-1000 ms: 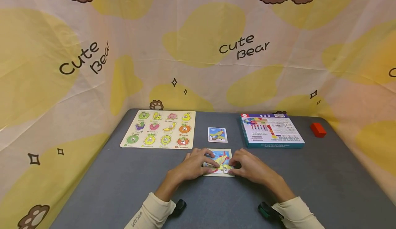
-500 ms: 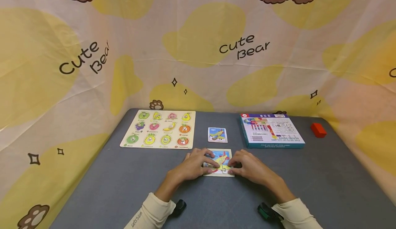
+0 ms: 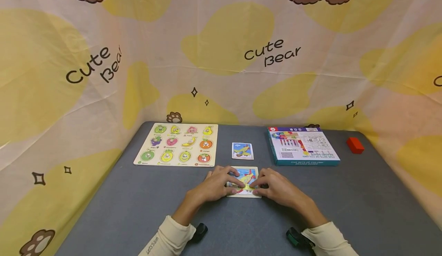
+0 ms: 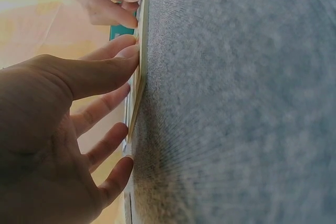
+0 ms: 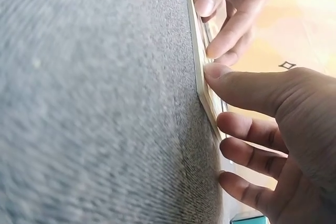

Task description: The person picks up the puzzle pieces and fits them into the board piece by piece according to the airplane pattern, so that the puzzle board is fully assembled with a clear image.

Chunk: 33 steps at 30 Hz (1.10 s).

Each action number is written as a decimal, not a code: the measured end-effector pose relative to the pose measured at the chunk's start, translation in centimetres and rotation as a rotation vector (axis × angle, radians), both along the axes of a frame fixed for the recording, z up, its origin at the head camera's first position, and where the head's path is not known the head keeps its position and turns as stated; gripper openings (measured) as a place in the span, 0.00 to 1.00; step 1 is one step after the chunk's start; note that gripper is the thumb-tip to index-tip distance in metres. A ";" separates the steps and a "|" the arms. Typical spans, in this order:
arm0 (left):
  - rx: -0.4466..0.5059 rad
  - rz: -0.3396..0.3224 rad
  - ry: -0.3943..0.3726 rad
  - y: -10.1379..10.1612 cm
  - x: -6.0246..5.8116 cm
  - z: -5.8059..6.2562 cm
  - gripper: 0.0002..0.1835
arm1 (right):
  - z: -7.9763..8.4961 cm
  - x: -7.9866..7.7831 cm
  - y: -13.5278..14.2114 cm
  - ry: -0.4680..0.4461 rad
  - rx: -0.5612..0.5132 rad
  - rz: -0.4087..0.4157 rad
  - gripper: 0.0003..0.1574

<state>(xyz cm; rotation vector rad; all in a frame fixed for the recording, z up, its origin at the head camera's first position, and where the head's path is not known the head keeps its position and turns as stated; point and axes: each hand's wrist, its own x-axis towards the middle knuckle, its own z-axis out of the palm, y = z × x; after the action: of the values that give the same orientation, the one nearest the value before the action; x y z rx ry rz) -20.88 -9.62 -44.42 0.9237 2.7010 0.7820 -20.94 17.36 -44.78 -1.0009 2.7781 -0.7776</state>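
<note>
A small square jigsaw puzzle (image 3: 247, 174) with a yellow airplane picture lies flat on the grey table. My left hand (image 3: 218, 184) rests its fingertips and thumb on the puzzle's left part, fingers spread and fairly straight. From the right, my right hand (image 3: 276, 185) touches the lower right part with thumb and index finger. In the left wrist view, the puzzle's pale board edge (image 4: 137, 106) runs beside the left thumb. The right wrist view has the right thumb on the board (image 5: 200, 72), other fingers extended. Fingers hide some pieces.
Behind the puzzle lies a card (image 3: 243, 151) with an airplane picture. A fruit board (image 3: 179, 144) is at back left. At back right are a teal-edged box (image 3: 304, 146) and a red block (image 3: 355, 145). Printed cloth (image 3: 221, 56) hangs around the table's back and sides.
My right index finger has moved left and inward over the puzzle. The lower right piece, sitting slightly out of line at first, now lies level with its neighbours. The left hand has stayed put.
</note>
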 end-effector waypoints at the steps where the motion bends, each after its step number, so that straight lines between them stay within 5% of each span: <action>1: -0.001 0.001 0.000 0.0 0.0 0.0 0.13 | 0.0 0.0 0.0 -0.005 -0.001 0.000 0.09; 14: -0.111 -0.101 0.040 1.2 0.6 0.4 0.22 | -0.4 0.1 -0.3 -0.041 -0.056 -0.150 0.17; 21: -0.134 -0.098 0.043 1.1 1.0 0.5 0.24 | -0.4 0.3 -0.3 -0.028 -0.057 -0.192 0.18; 33: -0.131 -0.080 0.052 0.5 1.0 0.4 0.22 | 0.6 0.7 0.9 -0.065 -0.007 -0.106 0.22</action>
<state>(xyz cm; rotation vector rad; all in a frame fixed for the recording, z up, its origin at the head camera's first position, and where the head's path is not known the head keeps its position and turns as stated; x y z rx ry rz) -19.87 -9.15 -43.99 1.0272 2.7023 0.5653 -20.25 18.31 -44.18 -0.8198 2.7935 -0.8174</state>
